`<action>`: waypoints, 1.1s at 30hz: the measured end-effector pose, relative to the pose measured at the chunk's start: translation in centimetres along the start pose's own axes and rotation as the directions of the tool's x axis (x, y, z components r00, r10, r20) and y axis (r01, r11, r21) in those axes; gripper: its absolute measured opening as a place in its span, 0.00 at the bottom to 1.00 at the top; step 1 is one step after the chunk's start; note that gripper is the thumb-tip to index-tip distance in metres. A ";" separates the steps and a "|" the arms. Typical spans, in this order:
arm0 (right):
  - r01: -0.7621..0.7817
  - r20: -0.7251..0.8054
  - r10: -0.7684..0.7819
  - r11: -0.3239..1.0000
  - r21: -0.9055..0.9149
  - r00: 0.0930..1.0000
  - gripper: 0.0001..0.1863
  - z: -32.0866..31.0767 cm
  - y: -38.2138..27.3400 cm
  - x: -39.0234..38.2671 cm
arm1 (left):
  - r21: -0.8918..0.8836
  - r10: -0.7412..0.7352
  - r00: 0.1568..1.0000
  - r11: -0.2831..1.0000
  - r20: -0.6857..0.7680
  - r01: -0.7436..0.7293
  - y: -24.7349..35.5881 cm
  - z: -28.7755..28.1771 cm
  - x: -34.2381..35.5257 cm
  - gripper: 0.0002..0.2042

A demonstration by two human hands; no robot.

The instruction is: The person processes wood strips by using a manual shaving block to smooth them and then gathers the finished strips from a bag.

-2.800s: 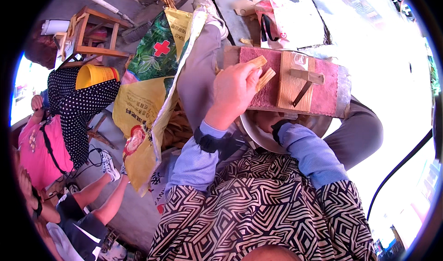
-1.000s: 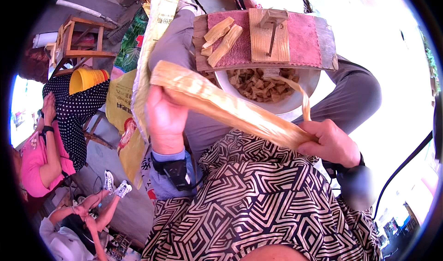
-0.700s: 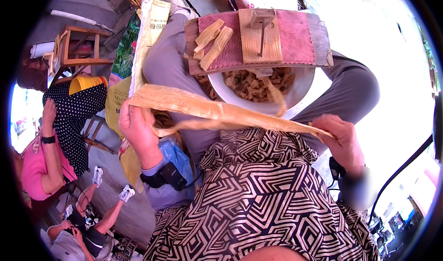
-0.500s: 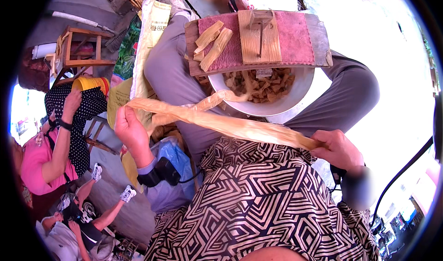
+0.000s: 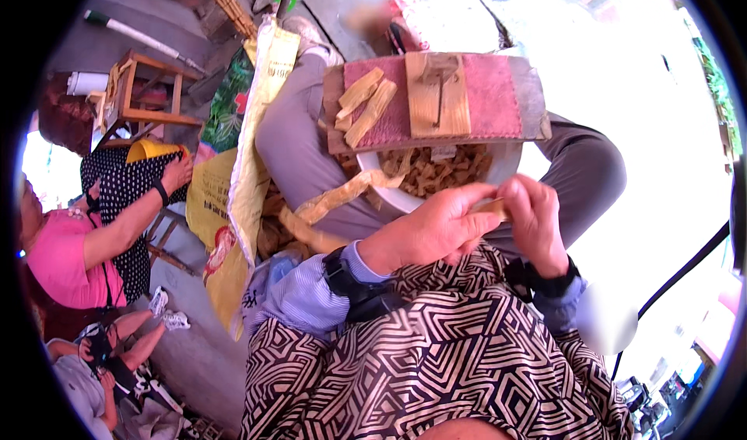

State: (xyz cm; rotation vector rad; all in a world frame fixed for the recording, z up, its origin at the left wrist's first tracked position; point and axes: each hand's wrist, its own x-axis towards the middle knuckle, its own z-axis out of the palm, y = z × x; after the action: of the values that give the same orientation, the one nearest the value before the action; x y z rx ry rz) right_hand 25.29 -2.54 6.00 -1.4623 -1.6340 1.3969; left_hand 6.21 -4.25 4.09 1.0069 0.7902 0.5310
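Observation:
My left hand (image 5: 440, 226) and my right hand (image 5: 535, 224) meet above my lap, just in front of the white bowl (image 5: 510, 160). Fingers of both are closed on the end of a long, tan, fibrous strip (image 5: 338, 199). The strip loops beside my left leg and one part lies over the bowl's left rim; some of it is hidden under my left arm. Short tan pieces (image 5: 459, 171) fill the bowl. Above it, a board with pink cloth (image 5: 494, 98) rests across my legs, carrying a wooden block (image 5: 436, 117) with an upright metal part and several flat strips (image 5: 372, 113).
A yellow woven sack (image 5: 264, 90) stands open by my left leg with more tan strips (image 5: 274, 226) inside. A person in pink (image 5: 78, 245) sits at the left, near a wooden stool (image 5: 148, 90) and a yellow container (image 5: 148, 150). Another person (image 5: 85, 378) is at lower left.
My hands were far apart with the strip stretched between them; now they are together at the right, gripping its end. The person in pink has moved an arm.

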 end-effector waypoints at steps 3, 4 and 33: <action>-0.150 -0.065 0.158 0.982 0.119 0.985 0.13 0.9 4.4 2.4 | 0.541 0.328 0.937 0.813 -0.121 -0.215 -0.5 -0.2 1.5 0.15; -0.005 0.033 0.004 1.000 0.005 0.999 0.08 1.5 6.0 2.1 | 0.724 0.363 0.921 0.673 -0.140 -0.155 0.6 -0.5 2.2 0.14; -0.314 0.335 0.187 0.870 0.380 0.923 0.21 3.0 6.7 5.1 | 0.960 0.810 0.569 0.254 -0.144 -0.118 -4.3 -3.0 3.3 0.15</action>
State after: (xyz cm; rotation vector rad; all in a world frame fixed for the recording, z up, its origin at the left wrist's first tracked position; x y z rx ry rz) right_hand 23.75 0.35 -2.31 -1.2839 -1.2003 2.0518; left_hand 6.07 -2.22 -1.78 2.2558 1.4537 1.1457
